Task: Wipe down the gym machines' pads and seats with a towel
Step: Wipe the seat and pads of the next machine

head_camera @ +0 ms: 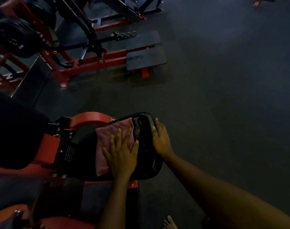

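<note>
towel: the pink towel (106, 138) lies flat on the black seat pad (147, 166), covering its left half. The shiny right half is bare.
left hand: your left hand (122, 154) is palm down on the towel. The fingers (119, 133) are spread and straight, pressing rather than pinching.
right hand: your right hand (160, 139) rests on the pad's right rim, off the towel. The fingers look straight along the edge and the thumb sits on top. It seems to be just steadying the pad.
key relation: the bare strip lies to the right of your left fingers, between your two hands. Left is the hand on the towel, so I'd say the next swipe goes right, toward your right hand.
towel axis: it's a long strip running from the near-left corner away to the far right. Your left fingers point roughly along it.
pad axis: it looks like it runs the same way, near end by you and far rounded end up right. It's dim, so don't quote me.
watch out: with a flat palm and no grip, I reckon the towel could bunch up or slide on that slick vinyl.
</note>
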